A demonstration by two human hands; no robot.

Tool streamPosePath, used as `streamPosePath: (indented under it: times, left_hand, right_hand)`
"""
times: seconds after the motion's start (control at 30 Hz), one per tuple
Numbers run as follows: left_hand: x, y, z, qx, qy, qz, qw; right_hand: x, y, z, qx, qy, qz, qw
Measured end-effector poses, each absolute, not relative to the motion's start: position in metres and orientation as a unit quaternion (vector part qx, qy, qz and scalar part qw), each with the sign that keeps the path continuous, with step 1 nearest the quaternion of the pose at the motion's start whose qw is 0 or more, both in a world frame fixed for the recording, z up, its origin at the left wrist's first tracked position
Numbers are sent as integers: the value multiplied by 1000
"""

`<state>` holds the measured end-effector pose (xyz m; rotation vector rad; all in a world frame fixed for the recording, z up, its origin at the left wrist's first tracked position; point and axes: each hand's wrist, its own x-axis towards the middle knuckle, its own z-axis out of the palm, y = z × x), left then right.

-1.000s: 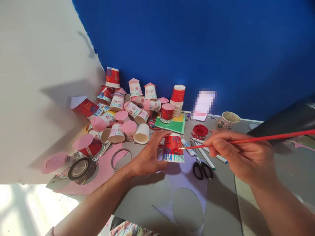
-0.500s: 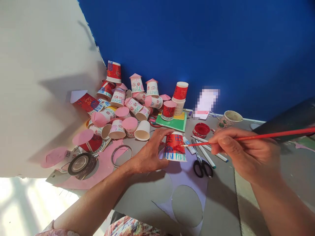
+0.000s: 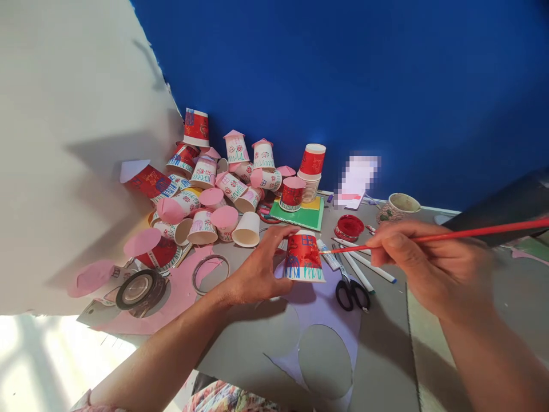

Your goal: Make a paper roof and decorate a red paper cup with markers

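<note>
A blue wall (image 3: 343,74) fills the far side, meeting a pale wall (image 3: 64,114) on the left. Below them spreads a grey table (image 3: 386,343). Decorated paper cups (image 3: 202,228), many with pink paper roofs, lie heaped at far left. A pink sheet (image 3: 180,292) lies at left, and a purple sheet (image 3: 317,309) with round cut-outs lies in the near middle.

The right hand (image 3: 429,269) pinches a long red paintbrush (image 3: 351,248), fingers closed around its shaft. The left hand (image 3: 257,274) curves round the left side of a red cup (image 3: 303,260), thumb and fingers apart by about the cup's height. That cup stands narrow end up over the far part of the purple sheet, the brush tip at its right side. Whether its rim rests on the paper or just above it, I cannot tell.

Black-handled scissors (image 3: 346,281) lie to the cup's right, beside white markers (image 3: 359,272). Farther off sits a small pot of red paint (image 3: 349,227).
</note>
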<state>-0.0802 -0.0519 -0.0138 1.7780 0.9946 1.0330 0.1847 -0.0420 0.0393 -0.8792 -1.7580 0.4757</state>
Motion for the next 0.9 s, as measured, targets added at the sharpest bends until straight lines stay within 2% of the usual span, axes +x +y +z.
streamPosePath:
  times: [0.33,0.57,0.9]
  left_hand:
    - [-80,-49,-21,700,395,414,427]
    - [-76,-50,-21,662,379,439,474]
    - [-79,-47,-27,682,370,430,461]
  right_hand:
    - [184,-43,42,-366,-732,208,536]
    - [187,-39,45,-388,-656,208,613]
    - [186,-41,41,-359,-705,239,564]
